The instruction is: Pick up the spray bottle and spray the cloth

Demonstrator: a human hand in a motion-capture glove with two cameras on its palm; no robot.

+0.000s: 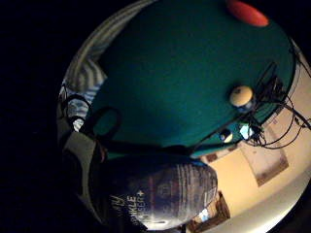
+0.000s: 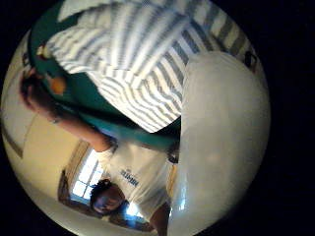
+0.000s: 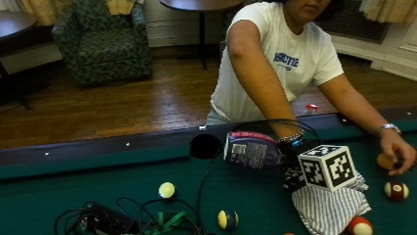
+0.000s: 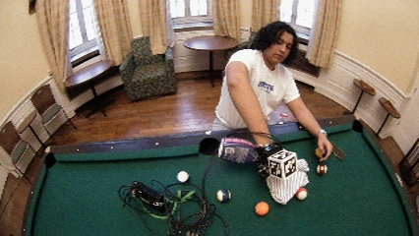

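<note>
Nearby, the striped cloth [image 3: 334, 208] lies on the green pool table [image 3: 78, 183], with a red-and-white ball [image 3: 359, 226] at its 5 o'clock. Just above it, the gloved right hand [image 3: 291, 155] curls its fingers around the spray bottle [image 3: 252, 150], held sideways at the cloth's 11 o'clock. Farther back, the bare left hand [image 3: 397, 155] touches an orange ball [image 3: 384, 161].

Wooden floor [image 4: 164, 113]; green armchair [image 4: 149, 69]; curtained windows [image 4: 190, 10].

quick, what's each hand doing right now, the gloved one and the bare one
Gloved right hand: holds the spray bottle over the striped cloth.
Bare left hand: rests on the pool table, fingers at a ball.
</note>
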